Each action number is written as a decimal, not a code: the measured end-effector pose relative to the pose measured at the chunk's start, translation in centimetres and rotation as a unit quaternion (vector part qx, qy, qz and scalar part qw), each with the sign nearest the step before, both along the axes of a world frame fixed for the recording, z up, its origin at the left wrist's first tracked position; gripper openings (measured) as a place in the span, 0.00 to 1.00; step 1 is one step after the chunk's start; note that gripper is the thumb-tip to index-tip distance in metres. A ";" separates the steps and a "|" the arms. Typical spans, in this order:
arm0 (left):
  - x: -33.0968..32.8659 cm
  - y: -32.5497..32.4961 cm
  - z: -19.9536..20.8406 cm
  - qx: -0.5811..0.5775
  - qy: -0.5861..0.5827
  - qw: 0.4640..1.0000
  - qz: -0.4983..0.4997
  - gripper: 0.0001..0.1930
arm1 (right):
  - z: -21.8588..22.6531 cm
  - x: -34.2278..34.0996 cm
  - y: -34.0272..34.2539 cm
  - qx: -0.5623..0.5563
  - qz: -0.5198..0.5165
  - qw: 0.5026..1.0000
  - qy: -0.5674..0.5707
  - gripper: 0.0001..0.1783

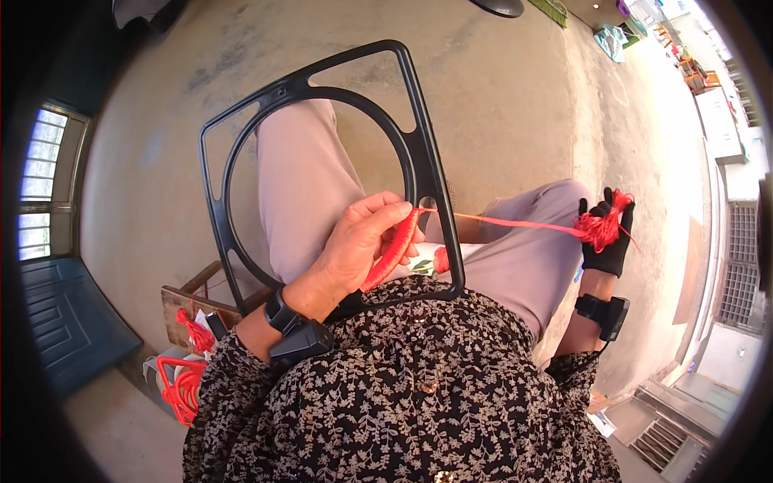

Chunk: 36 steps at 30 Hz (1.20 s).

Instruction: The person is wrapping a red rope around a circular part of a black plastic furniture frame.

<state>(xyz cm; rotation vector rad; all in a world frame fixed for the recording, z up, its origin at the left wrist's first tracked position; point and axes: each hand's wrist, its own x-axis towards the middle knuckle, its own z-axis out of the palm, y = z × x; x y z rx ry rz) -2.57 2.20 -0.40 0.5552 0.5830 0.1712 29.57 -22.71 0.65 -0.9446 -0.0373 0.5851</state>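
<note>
A black frame (415, 150) with a large round ring inside it rests across my lap, tilted. Part of the ring's near right side is wrapped tightly in red cord (392, 262). My left hand (352, 243) is closed on this wrapped stretch, thumb and fingers pinching where the winding ends. From there a red strand (515, 223) runs taut to the right. Out beside my right knee, my right hand (604, 256), in a black glove, grips a loose bundle of red cord (604, 231). Some of its fingers stick out around the bundle.
A small red roll (441, 259) lies by my lap, behind the frame's edge. To my left stands a wooden box (179, 310), with red cord (193, 330) and a looped red coil (181, 390) beside it. Farther off are a blue panelled door (76, 322) and a green broom (551, 10).
</note>
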 end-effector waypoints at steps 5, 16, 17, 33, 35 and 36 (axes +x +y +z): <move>0.8 -0.5 0.6 0.018 0.025 0.999 -0.020 0.08 | 0.7 -5.6 5.9 -0.346 0.097 0.873 -0.330 0.16; 1.6 -1.6 -0.5 -0.033 -0.049 0.993 -0.099 0.10 | -2.8 -13.6 16.4 -0.061 0.369 0.871 -0.318 0.15; 1.5 -1.7 -0.8 -0.063 -0.053 0.992 -0.100 0.11 | -1.8 -14.2 16.5 -0.095 0.318 0.738 -0.588 0.16; 1.8 -1.8 -1.7 -0.006 -0.037 0.999 0.035 0.03 | 2.2 -15.6 12.8 -0.277 0.395 0.869 -0.110 0.21; 1.9 -1.9 -1.3 -0.008 -0.033 0.999 0.036 0.04 | 1.8 -16.6 11.1 -0.283 0.449 0.838 -0.130 0.21; 1.9 -1.9 -1.2 -0.007 -0.027 0.999 0.038 0.04 | 2.3 -17.6 10.7 -0.312 0.436 0.837 -0.110 0.21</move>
